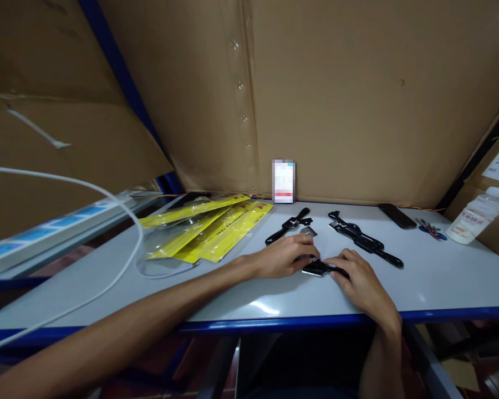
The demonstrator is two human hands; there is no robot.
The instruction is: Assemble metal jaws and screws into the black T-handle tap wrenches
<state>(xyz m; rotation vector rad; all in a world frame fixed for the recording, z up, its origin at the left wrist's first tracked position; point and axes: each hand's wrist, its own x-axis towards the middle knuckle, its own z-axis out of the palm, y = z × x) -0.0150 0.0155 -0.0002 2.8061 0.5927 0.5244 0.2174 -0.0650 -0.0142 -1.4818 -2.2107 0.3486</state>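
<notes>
A black spokeshave (314, 269) with a bright blade edge lies low over the table near its front, between my two hands. My left hand (286, 256) is closed around its left side, the fingers partly hiding the body. The black handle on the other side is gripped by my right hand (360, 281), thumb along it. Just beyond my left hand, a second spokeshave (290, 224) rests on the table, with a loose flat metal blade (310, 231) beside it. Farther right, more black spokeshaves (363, 239) lie close together, overlapping.
Yellow-backed clear packages (216, 230) are fanned out at left, near a white cable (139, 227) and a power strip (58, 227). A lit screen (283, 182) leans against the cardboard wall. At right are a phone (397, 215), keys (431, 229) and a bottle (478, 216).
</notes>
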